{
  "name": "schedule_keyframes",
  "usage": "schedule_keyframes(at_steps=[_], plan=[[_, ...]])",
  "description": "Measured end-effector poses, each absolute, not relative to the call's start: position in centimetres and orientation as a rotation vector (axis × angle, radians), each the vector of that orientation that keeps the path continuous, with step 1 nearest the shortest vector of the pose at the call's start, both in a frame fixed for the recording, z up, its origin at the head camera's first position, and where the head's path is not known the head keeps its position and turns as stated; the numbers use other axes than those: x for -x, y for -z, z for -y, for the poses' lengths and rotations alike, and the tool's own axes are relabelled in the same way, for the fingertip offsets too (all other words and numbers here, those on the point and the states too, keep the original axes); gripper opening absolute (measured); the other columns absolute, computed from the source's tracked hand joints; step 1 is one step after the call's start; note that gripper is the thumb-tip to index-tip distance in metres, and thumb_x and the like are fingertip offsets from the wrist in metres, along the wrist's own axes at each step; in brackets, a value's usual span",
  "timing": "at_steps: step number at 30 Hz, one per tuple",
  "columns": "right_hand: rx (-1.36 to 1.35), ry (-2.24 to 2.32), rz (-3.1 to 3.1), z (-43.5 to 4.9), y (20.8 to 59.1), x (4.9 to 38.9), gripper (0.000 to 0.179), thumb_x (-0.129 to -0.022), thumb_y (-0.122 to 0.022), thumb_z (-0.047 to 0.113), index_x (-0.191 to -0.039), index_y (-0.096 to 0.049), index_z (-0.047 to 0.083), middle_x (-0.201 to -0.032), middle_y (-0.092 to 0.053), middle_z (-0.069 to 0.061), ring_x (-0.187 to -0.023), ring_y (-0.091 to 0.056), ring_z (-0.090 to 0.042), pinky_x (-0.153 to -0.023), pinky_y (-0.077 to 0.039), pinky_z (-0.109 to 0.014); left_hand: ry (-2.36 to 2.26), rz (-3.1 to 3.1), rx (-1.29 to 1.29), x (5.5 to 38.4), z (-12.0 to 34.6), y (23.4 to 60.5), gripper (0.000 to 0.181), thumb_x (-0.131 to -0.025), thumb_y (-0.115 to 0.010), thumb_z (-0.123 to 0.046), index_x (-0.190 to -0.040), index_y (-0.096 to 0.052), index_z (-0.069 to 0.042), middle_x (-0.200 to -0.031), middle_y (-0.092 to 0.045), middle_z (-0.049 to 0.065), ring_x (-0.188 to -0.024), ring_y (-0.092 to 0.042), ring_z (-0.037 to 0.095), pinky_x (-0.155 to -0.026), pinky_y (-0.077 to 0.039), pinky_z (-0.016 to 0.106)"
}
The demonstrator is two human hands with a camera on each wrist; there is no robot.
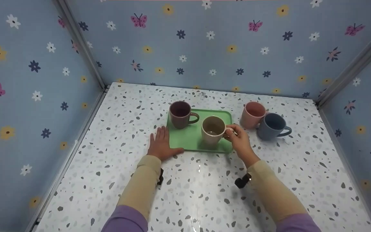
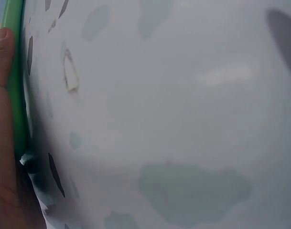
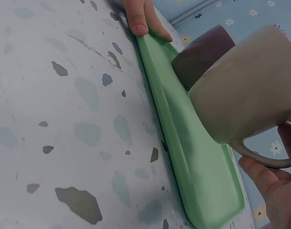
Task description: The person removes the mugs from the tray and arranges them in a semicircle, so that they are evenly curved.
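Note:
A beige mug (image 1: 213,130) is over the right part of a green tray (image 1: 185,140). My right hand (image 1: 241,141) pinches its handle between thumb and fingers, also plain in the right wrist view, where the mug (image 3: 250,88) looks close above the tray; I cannot tell whether its base touches. A dark maroon mug (image 1: 179,116) stands at the tray's back left, handle to the right. My left hand (image 1: 163,145) lies with straight fingers along the tray's left edge, thumb at the front rim. In the left wrist view the thumb (image 2: 2,62) rests against the green rim.
Right of the tray, a pink mug (image 1: 252,115) and a blue-grey mug (image 1: 273,127) stand close together on the white speckled table (image 1: 201,190). Blue panels (image 1: 195,42) with flowers and butterflies enclose the table at the back and both sides.

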State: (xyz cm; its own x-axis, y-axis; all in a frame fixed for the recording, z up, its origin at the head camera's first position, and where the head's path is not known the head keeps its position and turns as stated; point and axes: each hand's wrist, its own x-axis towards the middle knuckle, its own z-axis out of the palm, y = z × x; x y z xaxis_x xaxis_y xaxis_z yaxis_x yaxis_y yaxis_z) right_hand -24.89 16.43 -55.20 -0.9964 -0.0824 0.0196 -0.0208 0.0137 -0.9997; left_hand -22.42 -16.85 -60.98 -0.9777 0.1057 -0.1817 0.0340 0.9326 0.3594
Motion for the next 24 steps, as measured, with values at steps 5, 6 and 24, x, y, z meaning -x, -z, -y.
schedule_keyframes(at_steps=[5,6,24], plan=[[0.046,2.212,-2.192,-17.9,55.2,24.6,0.023,-0.103,-0.056,0.005,-0.119,-0.059,-0.012,-0.108,-0.064,-0.014,-0.090,-0.069,-0.014,-0.091,-0.058,-0.041,-0.540,-2.885,-0.096,22.5,16.9,61.0,0.135,-0.075,-0.051,-0.091,-0.161,0.006,-0.003,-0.169,0.007,0.016,-0.155,0.010,0.032,-0.122,0.009,0.055],[0.044,2.219,-2.189,-18.2,55.2,24.6,0.024,-0.103,-0.056,0.005,-0.119,-0.058,-0.012,-0.108,-0.064,-0.014,-0.090,-0.069,-0.014,-0.090,-0.059,-0.040,-0.534,-2.885,-0.097,22.5,16.9,61.0,0.135,-0.075,-0.050,-0.091,-0.161,0.006,-0.003,-0.169,0.007,0.017,-0.155,0.010,0.032,-0.122,0.009,0.055],[-0.015,2.225,-2.264,-23.3,55.1,24.0,0.033,-0.103,-0.058,0.011,-0.124,-0.054,-0.015,-0.114,-0.063,-0.022,-0.094,-0.070,-0.012,-0.096,-0.056,-0.043,-0.547,-2.872,-0.113,22.7,17.1,61.3,0.137,-0.073,-0.047,-0.094,-0.161,0.008,-0.004,-0.168,0.009,0.016,-0.155,0.009,0.032,-0.122,0.009,0.056]])
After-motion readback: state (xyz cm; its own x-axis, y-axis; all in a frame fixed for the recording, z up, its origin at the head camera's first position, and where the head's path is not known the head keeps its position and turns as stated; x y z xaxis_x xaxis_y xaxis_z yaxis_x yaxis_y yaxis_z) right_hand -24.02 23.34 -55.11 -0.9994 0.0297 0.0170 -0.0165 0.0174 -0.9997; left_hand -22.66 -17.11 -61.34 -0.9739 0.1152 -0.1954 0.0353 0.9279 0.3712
